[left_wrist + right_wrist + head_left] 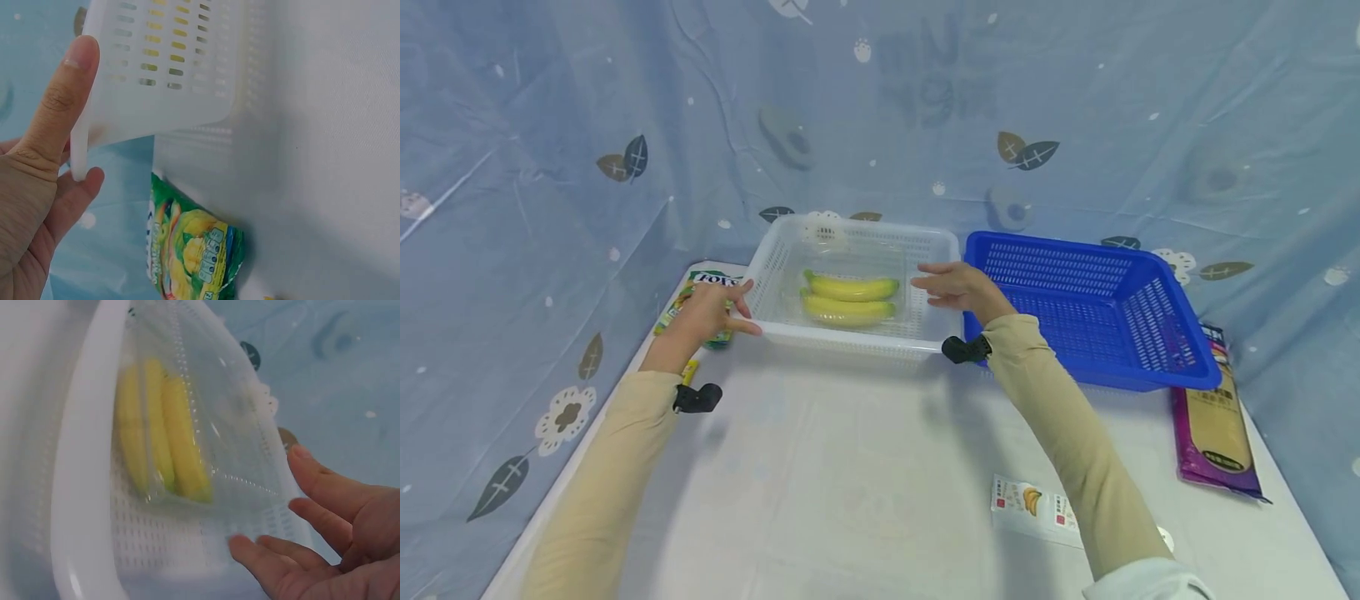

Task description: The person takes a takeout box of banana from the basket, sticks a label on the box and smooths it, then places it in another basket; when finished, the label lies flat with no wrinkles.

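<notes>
A white perforated basket (820, 333) stands at the back of the white table. Inside it lie bananas (850, 289) in a clear plastic package (219, 431), yellow with green tips. At the basket's front left corner my left hand (707, 312) holds the rim, the thumb along the front and the fingers over the left side. The left wrist view shows the thumb (65, 94) and a finger on either side of the rim's edge. My right hand (955, 289) hovers over the basket's right end, fingers spread and holding nothing.
To the right, a blue basket (1045, 321) adjoins the white one. A green candy bag (194, 250) lies by the left hand. Further right is a purple and gold bag (1217, 417); a banana-printed packet (1030, 504) lies near the right forearm.
</notes>
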`<state>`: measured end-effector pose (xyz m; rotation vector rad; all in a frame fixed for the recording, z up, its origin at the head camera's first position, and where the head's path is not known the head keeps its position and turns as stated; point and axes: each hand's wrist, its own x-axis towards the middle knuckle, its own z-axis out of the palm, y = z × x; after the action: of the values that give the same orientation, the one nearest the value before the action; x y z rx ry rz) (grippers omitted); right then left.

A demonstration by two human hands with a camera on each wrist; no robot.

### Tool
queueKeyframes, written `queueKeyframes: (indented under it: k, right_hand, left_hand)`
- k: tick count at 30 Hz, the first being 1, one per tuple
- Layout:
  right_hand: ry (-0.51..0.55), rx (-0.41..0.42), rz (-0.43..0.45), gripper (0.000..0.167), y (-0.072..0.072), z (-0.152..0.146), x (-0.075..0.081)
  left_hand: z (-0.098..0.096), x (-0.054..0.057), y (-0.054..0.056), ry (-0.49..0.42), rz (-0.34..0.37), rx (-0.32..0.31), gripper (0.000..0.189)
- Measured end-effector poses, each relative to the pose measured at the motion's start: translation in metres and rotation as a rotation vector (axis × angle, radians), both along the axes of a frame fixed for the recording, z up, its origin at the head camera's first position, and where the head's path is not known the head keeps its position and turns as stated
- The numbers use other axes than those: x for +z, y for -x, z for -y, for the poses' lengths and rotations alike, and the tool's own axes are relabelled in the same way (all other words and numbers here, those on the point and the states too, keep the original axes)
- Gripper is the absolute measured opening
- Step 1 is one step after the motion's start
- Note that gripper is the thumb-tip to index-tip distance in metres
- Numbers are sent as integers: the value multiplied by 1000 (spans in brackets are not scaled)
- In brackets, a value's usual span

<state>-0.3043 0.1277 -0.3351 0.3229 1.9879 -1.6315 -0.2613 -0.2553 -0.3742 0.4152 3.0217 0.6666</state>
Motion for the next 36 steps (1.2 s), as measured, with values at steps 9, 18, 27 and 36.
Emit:
queueKeyframes:
  k: [9,18,27,36]
  right_hand:
    - [73,16,-118,81,0,10,-27]
    - [151,-20,-221,92,2,24,-57]
    - [104,-20,-272,101,-1,35,-65]
    - [-53,34,-355,112,-2,40,-69]
  left_hand:
    - [-2,-2,0,-13,27,8,24]
    - [-2,-1,-2,-30,39,43,24]
    - [0,-1,-2,-11,14,35,25]
    - [1,-2,-3,-23,4,3,23]
